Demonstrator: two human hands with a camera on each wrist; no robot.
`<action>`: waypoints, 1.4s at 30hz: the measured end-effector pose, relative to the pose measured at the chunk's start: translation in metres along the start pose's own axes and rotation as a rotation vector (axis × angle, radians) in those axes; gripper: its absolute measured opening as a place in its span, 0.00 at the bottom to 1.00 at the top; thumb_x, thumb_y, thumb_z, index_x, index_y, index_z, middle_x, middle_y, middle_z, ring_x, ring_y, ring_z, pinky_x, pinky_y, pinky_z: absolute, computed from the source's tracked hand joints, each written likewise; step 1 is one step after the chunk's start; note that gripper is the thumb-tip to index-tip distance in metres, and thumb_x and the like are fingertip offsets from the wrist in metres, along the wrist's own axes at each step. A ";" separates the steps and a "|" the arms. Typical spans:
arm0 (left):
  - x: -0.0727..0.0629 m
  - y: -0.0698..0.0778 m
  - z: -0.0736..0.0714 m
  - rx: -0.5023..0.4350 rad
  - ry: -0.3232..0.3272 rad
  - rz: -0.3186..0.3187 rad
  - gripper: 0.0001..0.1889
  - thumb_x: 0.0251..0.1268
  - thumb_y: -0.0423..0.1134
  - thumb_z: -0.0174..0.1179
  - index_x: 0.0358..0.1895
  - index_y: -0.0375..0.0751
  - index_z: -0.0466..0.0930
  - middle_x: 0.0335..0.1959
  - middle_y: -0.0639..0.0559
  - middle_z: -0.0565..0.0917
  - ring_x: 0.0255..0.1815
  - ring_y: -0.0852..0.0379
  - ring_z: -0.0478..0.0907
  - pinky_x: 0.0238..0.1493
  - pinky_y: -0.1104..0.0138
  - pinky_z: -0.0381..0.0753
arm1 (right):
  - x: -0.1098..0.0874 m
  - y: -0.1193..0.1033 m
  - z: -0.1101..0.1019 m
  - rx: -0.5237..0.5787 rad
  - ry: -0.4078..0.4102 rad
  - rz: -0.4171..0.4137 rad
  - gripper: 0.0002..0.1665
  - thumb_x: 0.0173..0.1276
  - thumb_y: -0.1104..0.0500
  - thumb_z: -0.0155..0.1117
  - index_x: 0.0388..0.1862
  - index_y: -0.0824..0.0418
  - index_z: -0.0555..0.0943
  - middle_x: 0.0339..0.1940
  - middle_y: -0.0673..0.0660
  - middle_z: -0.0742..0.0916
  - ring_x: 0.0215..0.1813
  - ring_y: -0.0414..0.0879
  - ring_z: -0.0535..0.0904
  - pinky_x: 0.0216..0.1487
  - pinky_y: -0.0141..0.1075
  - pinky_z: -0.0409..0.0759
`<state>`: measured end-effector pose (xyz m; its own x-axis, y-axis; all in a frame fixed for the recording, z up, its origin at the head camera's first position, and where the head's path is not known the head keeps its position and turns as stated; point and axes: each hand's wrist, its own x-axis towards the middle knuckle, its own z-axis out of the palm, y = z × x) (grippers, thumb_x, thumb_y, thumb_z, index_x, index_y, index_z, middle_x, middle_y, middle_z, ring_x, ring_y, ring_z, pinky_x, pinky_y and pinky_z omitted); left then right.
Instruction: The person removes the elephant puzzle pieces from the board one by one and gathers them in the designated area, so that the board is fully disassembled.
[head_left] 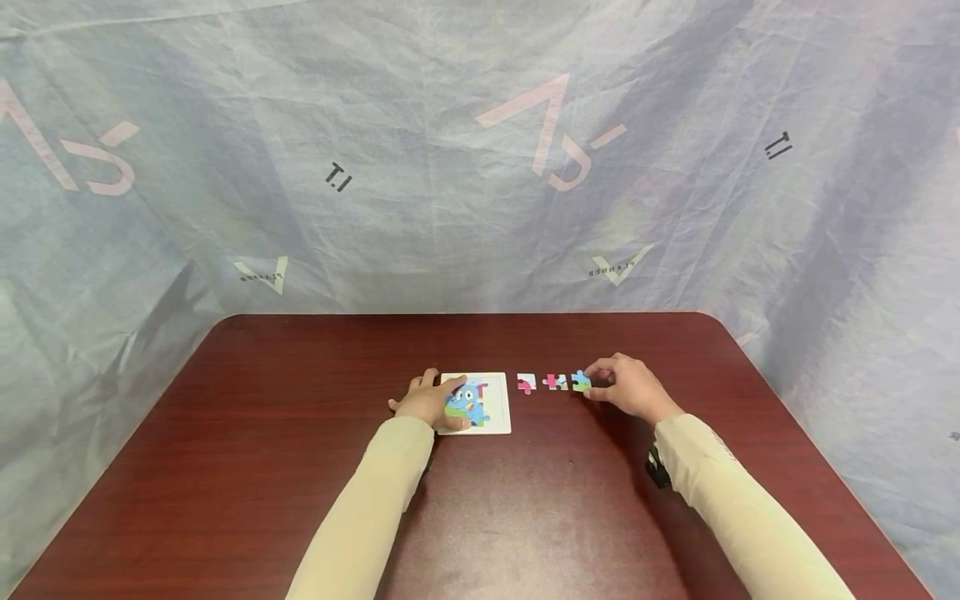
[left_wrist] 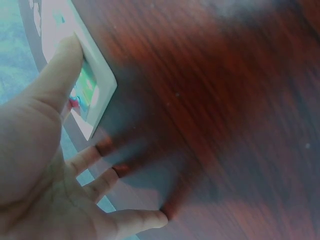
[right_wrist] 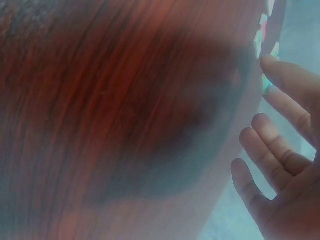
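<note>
A white-framed jigsaw board (head_left: 501,423) lies on the table with part of a blue cartoon creature (head_left: 467,400) assembled in it. My left hand (head_left: 424,405) is spread at its left side; in the left wrist view the thumb (left_wrist: 67,57) lies over the frame and the other fingers reach to the tabletop. To the right of the board, my right hand (head_left: 633,387) pinches a blue-and-green jigsaw piece (head_left: 580,382) by its right side, between thumb and index finger. That piece shows only as a sliver in the right wrist view.
Two more jigsaw pieces lie in a row between board and right hand: a white-and-pink piece (head_left: 527,382) and a pink-and-white piece (head_left: 553,382). The dark red wooden table (head_left: 495,517) has a hanging grey cloth (head_left: 450,208) behind it and at its sides.
</note>
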<state>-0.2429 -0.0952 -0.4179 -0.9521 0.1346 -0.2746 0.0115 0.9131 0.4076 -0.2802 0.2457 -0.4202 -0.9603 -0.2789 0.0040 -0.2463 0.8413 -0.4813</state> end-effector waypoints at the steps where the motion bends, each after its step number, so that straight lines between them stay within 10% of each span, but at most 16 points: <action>1: -0.005 0.005 -0.005 -0.013 -0.015 -0.014 0.41 0.64 0.48 0.72 0.79 0.59 0.62 0.80 0.40 0.53 0.80 0.35 0.51 0.65 0.23 0.52 | 0.001 0.000 0.000 -0.001 -0.001 0.006 0.18 0.64 0.57 0.75 0.52 0.60 0.87 0.42 0.58 0.81 0.45 0.53 0.78 0.46 0.50 0.77; 42: -0.007 0.007 -0.005 -0.016 -0.013 -0.004 0.41 0.65 0.47 0.71 0.79 0.55 0.63 0.80 0.37 0.53 0.79 0.34 0.51 0.64 0.23 0.53 | 0.016 0.011 0.005 -0.009 -0.051 0.063 0.16 0.66 0.59 0.75 0.51 0.64 0.86 0.34 0.55 0.78 0.42 0.53 0.73 0.45 0.47 0.72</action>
<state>-0.2377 -0.0920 -0.4091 -0.9482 0.1356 -0.2873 0.0025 0.9074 0.4202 -0.2971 0.2480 -0.4295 -0.9661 -0.2482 -0.0706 -0.1871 0.8620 -0.4712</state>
